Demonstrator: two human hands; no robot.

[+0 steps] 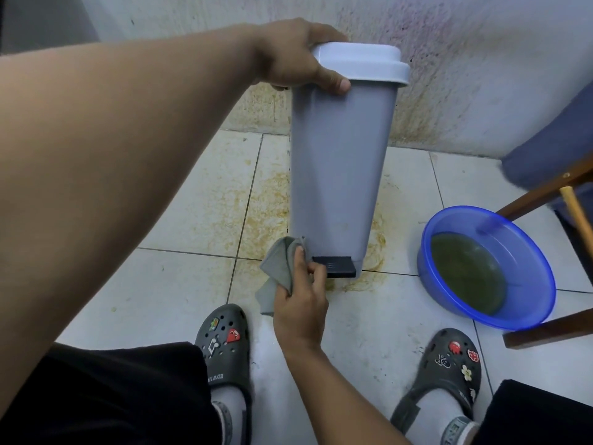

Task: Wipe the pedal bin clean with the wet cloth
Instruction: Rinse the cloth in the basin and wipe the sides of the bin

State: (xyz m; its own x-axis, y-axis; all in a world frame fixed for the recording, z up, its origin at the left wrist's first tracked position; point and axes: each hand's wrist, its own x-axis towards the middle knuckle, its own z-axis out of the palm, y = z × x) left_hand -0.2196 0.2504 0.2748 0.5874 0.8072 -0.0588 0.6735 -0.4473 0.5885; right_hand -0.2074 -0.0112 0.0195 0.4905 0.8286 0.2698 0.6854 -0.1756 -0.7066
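Note:
A tall grey pedal bin [340, 175] with a white lid [362, 61] stands upright on the tiled floor against the wall. Its black pedal [337, 266] sticks out at the bottom front. My left hand [298, 56] grips the bin's top left edge, thumb on the front just under the lid. My right hand [301, 300] holds a grey cloth [279, 268] and presses it against the bin's lower left corner, beside the pedal. Part of the cloth hangs down behind my hand.
A blue basin [455, 311] of murky greenish water sits on the floor to the right. A wooden chair frame [545, 194] with a blue cushion stands at the far right. Yellow-brown stains mark the tiles around the bin. My feet in grey clogs [224, 342] are below.

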